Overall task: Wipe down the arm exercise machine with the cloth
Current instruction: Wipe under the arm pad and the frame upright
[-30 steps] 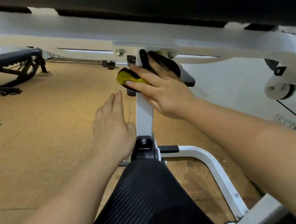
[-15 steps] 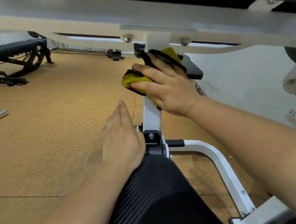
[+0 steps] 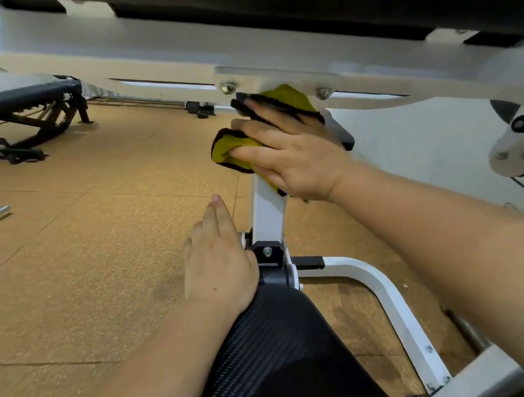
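Cloth (image 3: 231, 152) under right hand (image 3: 295, 158), post (image 3: 268, 216) top edge

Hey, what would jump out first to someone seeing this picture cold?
The yellow cloth stands out, pressed by the right hand against the white upright post just under the top beam, centre frame. Below it, the left hand lies open beside the black seat pad.
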